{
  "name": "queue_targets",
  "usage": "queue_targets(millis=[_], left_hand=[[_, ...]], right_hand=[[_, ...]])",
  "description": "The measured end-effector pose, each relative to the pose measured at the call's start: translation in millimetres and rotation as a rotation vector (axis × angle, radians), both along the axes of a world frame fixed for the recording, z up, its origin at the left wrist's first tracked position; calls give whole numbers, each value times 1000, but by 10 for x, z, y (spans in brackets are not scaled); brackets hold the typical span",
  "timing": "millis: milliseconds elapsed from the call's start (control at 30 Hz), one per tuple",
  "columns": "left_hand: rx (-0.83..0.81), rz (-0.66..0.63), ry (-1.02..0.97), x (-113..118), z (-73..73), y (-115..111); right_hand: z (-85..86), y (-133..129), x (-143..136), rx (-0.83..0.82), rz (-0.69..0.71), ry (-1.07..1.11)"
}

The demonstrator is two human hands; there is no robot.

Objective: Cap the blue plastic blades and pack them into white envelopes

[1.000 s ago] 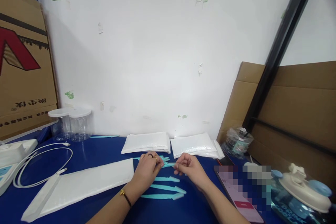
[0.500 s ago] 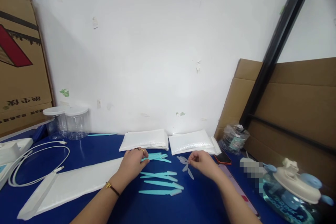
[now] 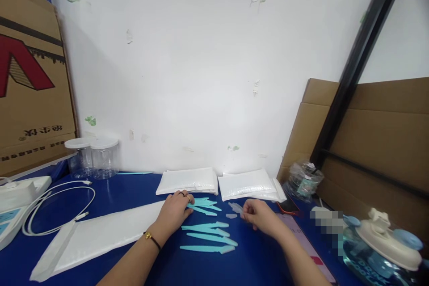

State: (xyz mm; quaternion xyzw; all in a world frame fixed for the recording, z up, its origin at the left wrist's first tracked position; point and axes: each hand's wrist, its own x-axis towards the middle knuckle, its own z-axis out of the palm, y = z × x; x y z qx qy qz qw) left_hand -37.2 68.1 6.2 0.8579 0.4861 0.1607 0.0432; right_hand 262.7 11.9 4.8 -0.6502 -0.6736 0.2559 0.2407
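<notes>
Left hand (image 3: 174, 212) lies palm down on the blue worktop (image 3: 124, 196), fingers together and flat, fingertips touching the small heap of turquoise plastic sticks (image 3: 204, 204) near the middle of the worktop, toward the back edge. It grips nothing; two rings and a dark wrist bracelet with a gold bead (image 3: 151, 238) show.

Right hand (image 3: 259, 215) is just right of the heap, fingers curled inward; its fingertips sit by the small clear frosted plastic pieces (image 3: 235, 208). Cannot tell if it pinches one or only touches them.

Three more turquoise plastic sticks (image 3: 209, 236) lie in a row nearer the front edge, between the two forearms, apart from each other.

The long white padded mailer (image 3: 100, 234) lies flat left of the left hand, running toward the front-left corner; the wrist rests at its right end.

Two stacks of white padded mailers (image 3: 219, 182) lie along the back edge against the wall.

Two clear plastic jars with white lids (image 3: 92, 158) stand at the back-left corner, a white cable (image 3: 56, 208) looped in front of them.

A clear water jug with cream lid (image 3: 385, 243) stands at the front-right corner.
</notes>
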Motion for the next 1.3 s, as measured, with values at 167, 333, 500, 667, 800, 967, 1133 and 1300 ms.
queue_targets(millis=[167, 333, 500, 667, 800, 967, 1133, 1300], left_hand=[[31, -73, -12, -13, -28, 21], [77, -159, 0, -5, -38, 19], [109, -195, 24, 45, -52, 38], [109, -197, 48, 105, -75, 45], [109, -223, 76, 151, -50, -1], [110, -241, 32, 197, 26, -74], [105, -249, 8, 211, 61, -74], [97, -262, 1, 248, 56, -122]], right_hand=[[24, 2, -119, 69, 121, 243], [59, -49, -229, 207, 183, 113], [91, -68, -259, 301, 167, 16], [55, -47, -311, 295, 149, 13], [7, -26, -358, 308, 155, 7], [-41, -6, -402, 308, 182, -45], [-28, -7, -423, 304, 180, -40], [20, -47, -500, 296, 194, 11]])
